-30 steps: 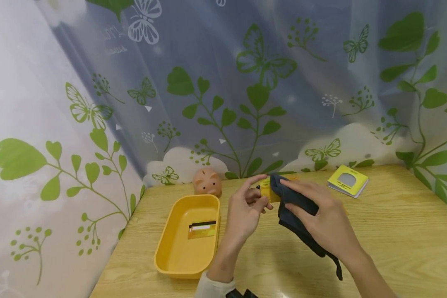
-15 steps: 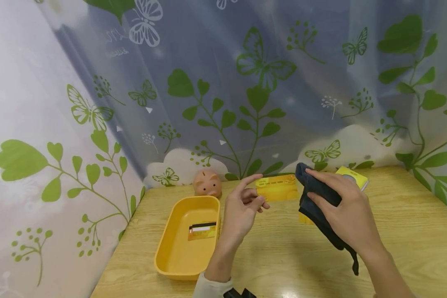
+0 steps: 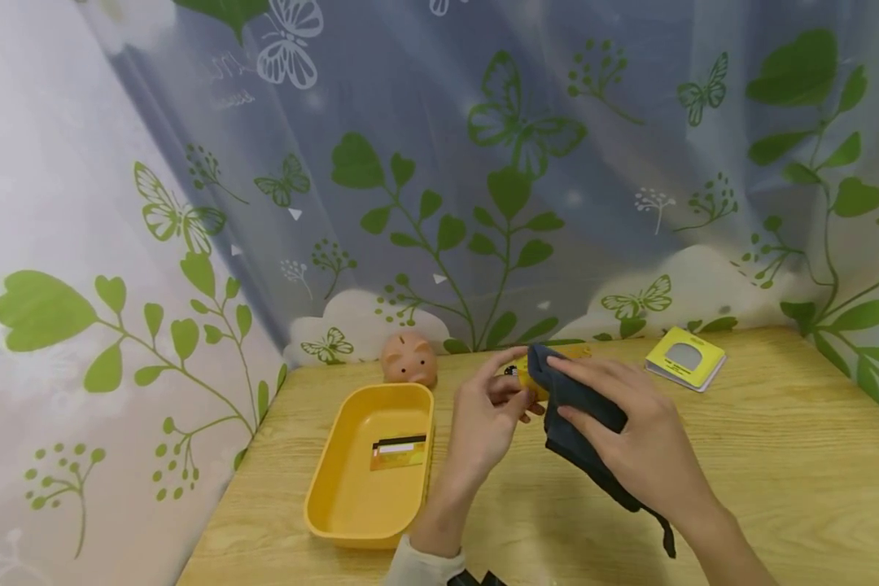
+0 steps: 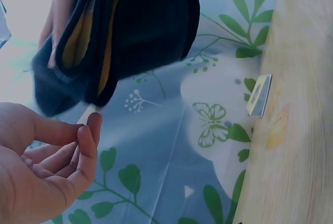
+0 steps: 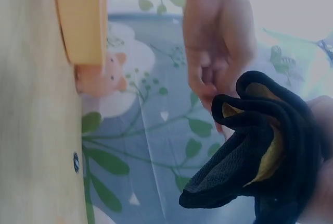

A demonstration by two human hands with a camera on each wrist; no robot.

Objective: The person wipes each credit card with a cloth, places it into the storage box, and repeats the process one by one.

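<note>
In the head view my left hand [image 3: 483, 419] pinches a yellow bank card [image 3: 531, 384] by its left end, near the middle of the table. My right hand [image 3: 633, 427] grips a folded dark blue cloth [image 3: 582, 403] with black edging, wrapped over the card and hiding most of it. A black strap [image 3: 662, 529] hangs from the cloth's lower end. The left wrist view shows the left fingertips [image 4: 86, 127] right below the cloth, with the card almost edge-on. Yellow-orange [image 5: 270, 153] shows inside the folds in the right wrist view.
A yellow tray [image 3: 322, 480] at left holds another bank card [image 3: 398, 453]. Behind it sits a pink piggy bank [image 3: 408, 360]. A yellow-covered booklet [image 3: 687, 358] lies back right, and a small dark oval thing [image 5: 76, 162] near the back edge. A patterned curtain [image 3: 439, 203] borders the table.
Half a second ago the cloth was off to the right, with the card's face uncovered. The right hand has brought it back left over the card. The left hand keeps its pinch.
</note>
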